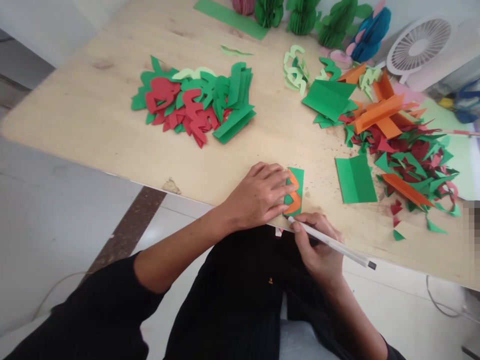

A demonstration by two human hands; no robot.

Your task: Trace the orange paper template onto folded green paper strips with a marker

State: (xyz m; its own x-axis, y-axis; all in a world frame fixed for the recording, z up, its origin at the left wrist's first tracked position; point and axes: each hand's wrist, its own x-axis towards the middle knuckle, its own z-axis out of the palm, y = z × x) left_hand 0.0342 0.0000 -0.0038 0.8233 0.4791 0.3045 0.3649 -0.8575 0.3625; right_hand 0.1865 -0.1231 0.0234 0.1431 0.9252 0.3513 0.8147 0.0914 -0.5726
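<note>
Pale tabletop (pixel 93 117), left hand (pixel 260 194) spread, partly hiding an orange cutout (pixel 295 204), right hand (pixel 318 252) pinching a white pen (pixel 330 241)

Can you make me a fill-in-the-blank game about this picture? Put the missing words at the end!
1. The pen in the right hand is mostly ____.
2. The left hand lies over an ____ paper shape on top of green paper.
3. The fan is near the top ____ corner of the picture.

Missing words: white; orange; right.
</note>
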